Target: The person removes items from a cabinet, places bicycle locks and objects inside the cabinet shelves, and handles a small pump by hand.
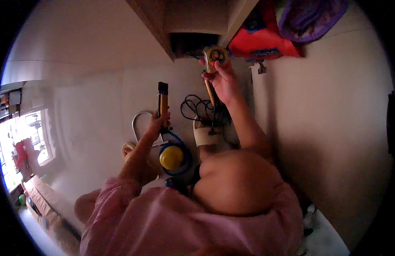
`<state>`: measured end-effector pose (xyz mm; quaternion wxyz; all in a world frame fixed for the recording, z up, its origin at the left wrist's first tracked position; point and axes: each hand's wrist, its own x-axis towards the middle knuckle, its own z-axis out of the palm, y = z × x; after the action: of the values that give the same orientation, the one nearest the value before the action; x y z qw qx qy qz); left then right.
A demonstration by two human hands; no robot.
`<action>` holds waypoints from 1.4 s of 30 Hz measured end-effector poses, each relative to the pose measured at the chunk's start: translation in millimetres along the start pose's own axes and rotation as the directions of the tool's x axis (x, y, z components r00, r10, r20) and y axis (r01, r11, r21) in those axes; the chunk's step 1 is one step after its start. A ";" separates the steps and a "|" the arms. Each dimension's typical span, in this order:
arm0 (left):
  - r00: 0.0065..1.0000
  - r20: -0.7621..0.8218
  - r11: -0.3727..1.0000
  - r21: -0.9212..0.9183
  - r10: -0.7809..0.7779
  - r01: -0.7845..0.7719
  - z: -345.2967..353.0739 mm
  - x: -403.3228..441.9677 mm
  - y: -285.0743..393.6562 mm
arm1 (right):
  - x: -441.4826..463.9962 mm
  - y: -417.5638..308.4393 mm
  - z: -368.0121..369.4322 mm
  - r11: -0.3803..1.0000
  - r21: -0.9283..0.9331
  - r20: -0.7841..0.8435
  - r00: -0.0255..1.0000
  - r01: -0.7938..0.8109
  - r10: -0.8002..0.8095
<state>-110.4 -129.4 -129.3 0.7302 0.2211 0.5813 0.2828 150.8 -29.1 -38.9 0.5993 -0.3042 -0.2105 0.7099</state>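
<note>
My left hand [157, 123] is wrapped round a tool with a tan handle and a squared black end [163, 96], pointing up; its exact kind is unclear. Raised near the shelf opening, my right hand [223, 79] grips a round tape measure [216, 55] with a yellowish case and dark label. Just below those fingers is a slim tan-handled tool [210, 93]; whether the hand holds it too is unclear. Under my left hand lie a curved metal rod [135, 123], a yellow rounded object [171, 158] and a blue hose [187, 151].
Coiled black cable [191, 109] lies by my sandalled foot [206, 135]. Overhead stands a wooden shelf unit [195, 17] with a dark opening. A red bag [270, 40] and purple cloth [310, 19] hang at upper right, near a binder clip [262, 67]. A bright window [31, 132] is far left.
</note>
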 end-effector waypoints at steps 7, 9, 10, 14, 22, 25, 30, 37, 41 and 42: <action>0.997 0.058 0.997 -0.047 0.058 -0.055 16.9 -12.3 15.2 | -12.8 -7.2 18.3 0.993 -0.023 0.050 0.993 0.113 -0.112; 0.993 0.080 0.994 -0.081 0.081 -0.075 18.4 -13.5 15.6 | -18.8 -3.4 15.7 0.993 -0.047 0.085 0.991 0.111 -0.107; 0.992 0.092 0.991 -0.110 0.091 -0.081 16.0 -12.7 15.6 | -20.8 1.4 12.9 0.994 -0.079 0.055 0.996 0.079 -0.075; 0.993 0.098 0.996 -0.064 0.073 -0.067 26.1 -32.0 43.1 | -29.1 47.8 -10.6 0.940 -0.273 -0.121 0.977 -0.203 0.176; 0.956 0.259 0.990 -0.001 0.135 -0.139 20.3 -46.0 82.9 | -73.3 193.3 -78.0 0.516 -0.700 -0.130 0.799 -0.494 0.588; 0.973 0.177 0.986 0.053 0.146 -0.158 18.5 -39.0 78.3 | -92.6 205.0 -80.4 0.405 -0.818 -0.131 0.818 -0.409 0.561; 0.968 0.217 0.989 -0.103 0.125 -0.104 2.8 -27.3 54.7 | -104.3 173.3 -69.0 0.233 -0.968 0.006 0.927 -0.088 0.375; 0.848 0.507 0.872 -0.475 0.157 0.123 52.6 -32.5 57.7 | -101.5 82.7 -3.5 0.745 -0.132 0.096 0.740 -0.654 0.666; 0.840 0.518 0.894 -0.438 0.160 0.099 63.4 -28.1 59.5 | -104.2 97.7 -21.8 0.765 -0.146 0.105 0.759 -0.627 0.642; 0.832 0.535 0.909 -0.405 0.147 0.100 61.2 -25.6 58.6 | -104.8 108.1 -35.5 0.769 -0.175 0.080 0.770 -0.615 0.633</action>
<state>-64.2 -102.7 -58.7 0.8932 0.1401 0.2678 0.3330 107.1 -154.9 -117.7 0.2909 -0.3492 -0.1857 0.8712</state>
